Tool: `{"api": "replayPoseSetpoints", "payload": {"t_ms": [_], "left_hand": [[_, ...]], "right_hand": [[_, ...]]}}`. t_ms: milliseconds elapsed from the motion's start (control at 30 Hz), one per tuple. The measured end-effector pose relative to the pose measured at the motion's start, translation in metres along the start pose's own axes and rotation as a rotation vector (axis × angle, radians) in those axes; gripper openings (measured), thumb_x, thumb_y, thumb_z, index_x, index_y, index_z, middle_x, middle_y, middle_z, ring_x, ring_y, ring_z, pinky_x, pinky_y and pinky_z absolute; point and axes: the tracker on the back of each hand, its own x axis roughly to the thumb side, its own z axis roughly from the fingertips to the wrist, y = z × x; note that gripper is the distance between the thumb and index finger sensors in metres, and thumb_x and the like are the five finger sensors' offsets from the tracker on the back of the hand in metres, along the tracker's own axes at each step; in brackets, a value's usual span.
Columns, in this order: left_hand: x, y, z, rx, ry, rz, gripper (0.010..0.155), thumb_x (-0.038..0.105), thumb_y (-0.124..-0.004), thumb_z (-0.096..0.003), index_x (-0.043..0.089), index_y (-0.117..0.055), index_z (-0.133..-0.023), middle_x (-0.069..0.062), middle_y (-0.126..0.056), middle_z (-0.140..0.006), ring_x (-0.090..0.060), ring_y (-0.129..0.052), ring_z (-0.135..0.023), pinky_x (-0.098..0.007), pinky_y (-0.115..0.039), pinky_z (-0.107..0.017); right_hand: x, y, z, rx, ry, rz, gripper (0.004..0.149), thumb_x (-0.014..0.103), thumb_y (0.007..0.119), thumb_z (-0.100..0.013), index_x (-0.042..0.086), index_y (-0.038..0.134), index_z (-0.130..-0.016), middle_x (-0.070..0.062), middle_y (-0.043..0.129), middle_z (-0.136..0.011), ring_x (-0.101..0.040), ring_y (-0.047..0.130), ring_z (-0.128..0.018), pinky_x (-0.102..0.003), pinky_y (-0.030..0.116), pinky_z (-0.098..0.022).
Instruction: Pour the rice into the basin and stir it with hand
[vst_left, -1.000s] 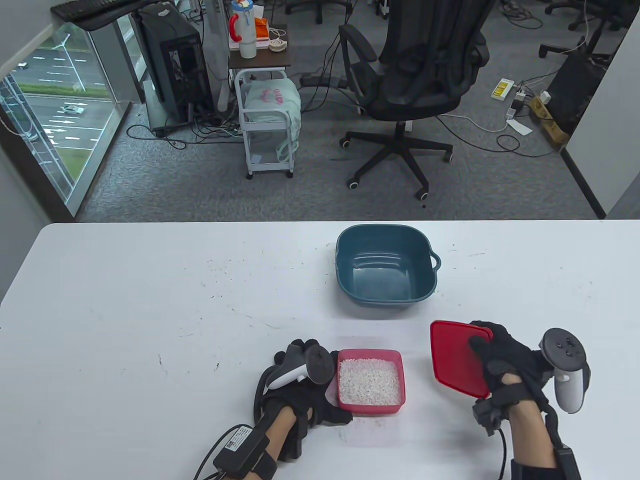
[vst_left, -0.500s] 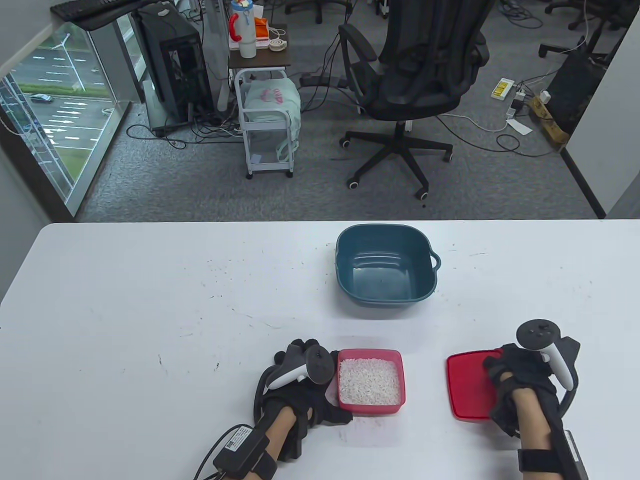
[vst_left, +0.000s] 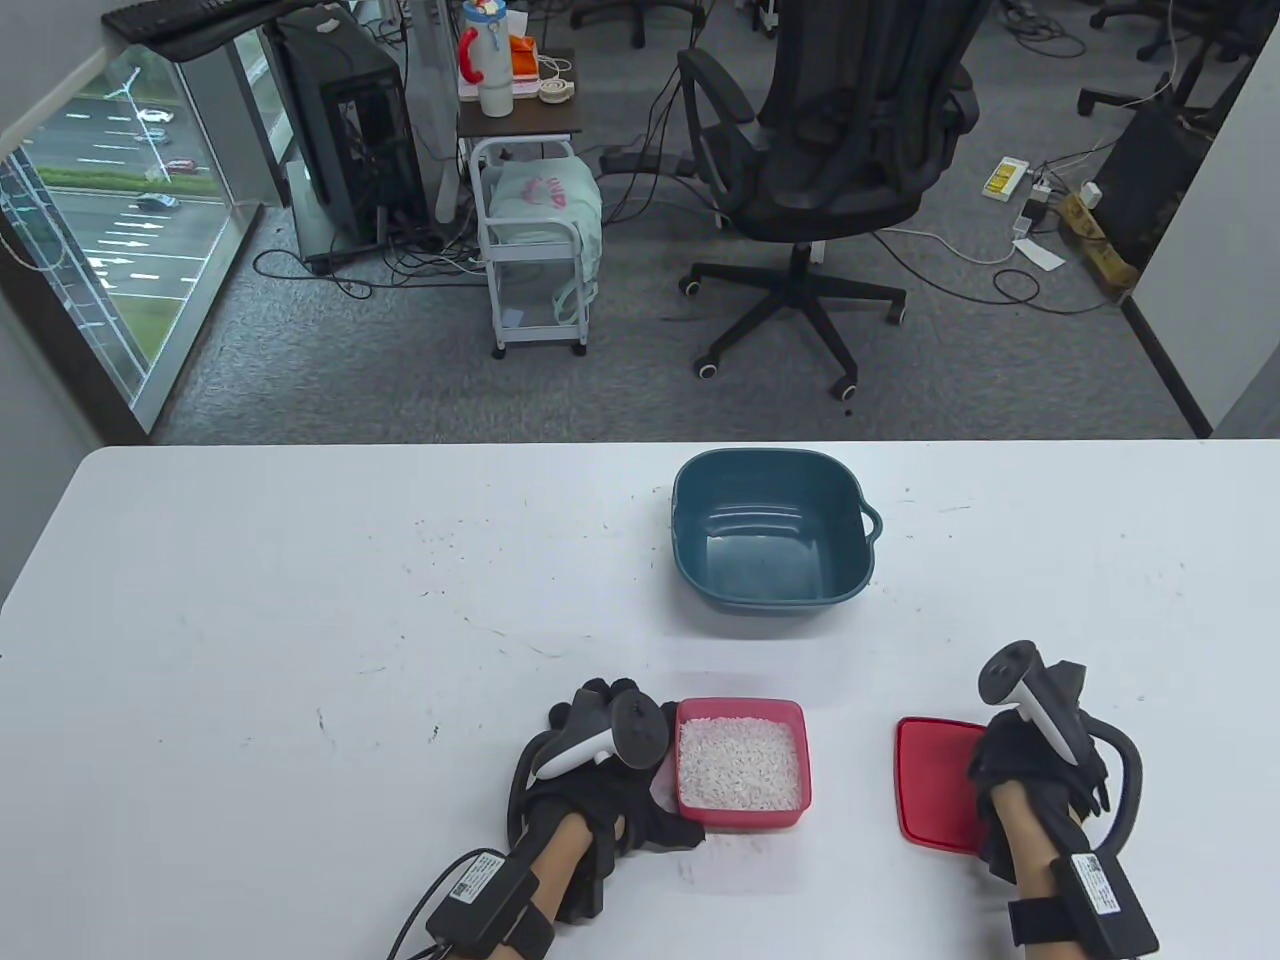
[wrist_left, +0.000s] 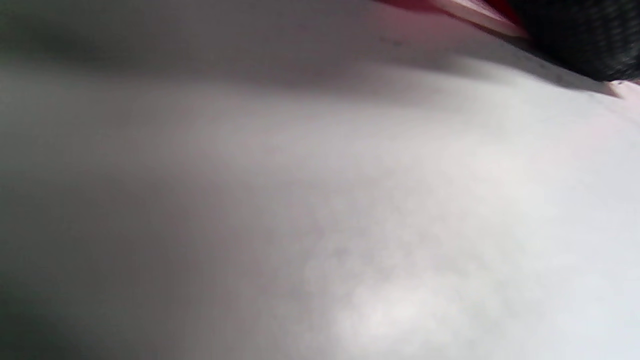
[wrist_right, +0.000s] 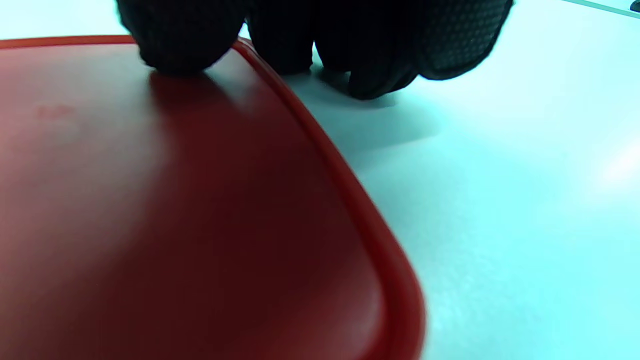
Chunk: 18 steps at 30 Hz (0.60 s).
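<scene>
A pink container (vst_left: 740, 812) full of white rice (vst_left: 740, 765) sits near the table's front edge. My left hand (vst_left: 650, 810) grips its left wall; the left wrist view shows only blurred tabletop, a strip of pink rim (wrist_left: 480, 15) and black glove (wrist_left: 575, 40). The empty teal basin (vst_left: 770, 530) stands beyond the container, further back. To the right, the red lid (vst_left: 935, 780) lies flat on the table. My right hand (vst_left: 1010, 770) holds its right edge. One fingertip (wrist_right: 175, 50) presses on top of the lid (wrist_right: 200, 225), the others curl beside the rim.
The white table (vst_left: 300, 620) carries small dark specks. Behind its far edge are an office chair (vst_left: 830, 150), a small white cart (vst_left: 535, 250) and cables on the carpet.
My right hand has carried the red lid down and to the right, from tilted in the air to flat on the table. The left hand and the rice container have stayed put.
</scene>
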Motion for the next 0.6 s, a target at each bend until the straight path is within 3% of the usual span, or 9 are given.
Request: {"api": "replayPoseSetpoints", "payload": {"t_ms": [167, 333, 400, 467, 600], "left_hand": [[0.0, 0.002, 0.003, 0.029, -0.028, -0.007, 0.124, 0.077, -0.082, -0.0229, 0.037, -0.006, -0.112, -0.02, 0.015, -0.113, -0.055, 0.016, -0.1, -0.078, 0.0, -0.064], [-0.008, 0.02, 0.026, 0.154, -0.057, -0.114, 0.124, 0.077, -0.082, -0.0199, 0.025, -0.026, -0.116, -0.025, -0.011, -0.12, -0.061, -0.011, -0.106, -0.08, -0.022, -0.07], [-0.011, 0.036, 0.046, 0.269, -0.057, -0.123, 0.123, 0.077, -0.083, -0.0198, 0.022, -0.03, -0.117, -0.026, -0.018, -0.12, -0.061, -0.016, -0.107, -0.08, -0.027, -0.072], [-0.012, 0.055, 0.072, 0.457, -0.059, -0.139, 0.12, 0.076, -0.083, -0.0206, 0.02, -0.038, -0.116, -0.026, -0.026, -0.121, -0.061, -0.026, -0.108, -0.079, -0.033, -0.073], [-0.014, 0.074, 0.111, 0.789, -0.008, -0.235, 0.094, 0.069, -0.076, -0.0348, 0.017, -0.059, -0.111, -0.025, -0.055, -0.116, -0.058, -0.056, -0.104, -0.072, -0.055, -0.072]], "right_hand": [[-0.002, -0.003, 0.004, -0.023, -0.003, 0.004, 0.057, 0.039, 0.084, -0.03, 0.005, 0.082, -0.075, -0.029, 0.073, -0.085, -0.047, 0.088, -0.06, -0.057, 0.077, -0.04], [0.0, -0.018, 0.013, -0.023, -0.043, -0.048, 0.056, 0.042, 0.085, -0.031, 0.007, 0.082, -0.075, -0.03, 0.071, -0.087, -0.049, 0.085, -0.062, -0.058, 0.075, -0.042], [0.005, -0.033, 0.026, -0.095, -0.073, -0.072, 0.055, 0.041, 0.084, -0.032, 0.007, 0.083, -0.075, -0.03, 0.071, -0.087, -0.05, 0.086, -0.062, -0.058, 0.075, -0.042], [0.018, -0.052, 0.048, -0.151, -0.204, -0.115, 0.053, 0.041, 0.083, -0.034, 0.008, 0.083, -0.075, -0.029, 0.073, -0.086, -0.049, 0.087, -0.06, -0.057, 0.077, -0.041], [0.047, -0.068, 0.081, -0.077, -0.5, -0.268, 0.056, 0.038, 0.082, -0.036, 0.005, 0.082, -0.082, -0.029, 0.08, -0.082, -0.049, 0.092, -0.055, -0.056, 0.08, -0.037]]}}
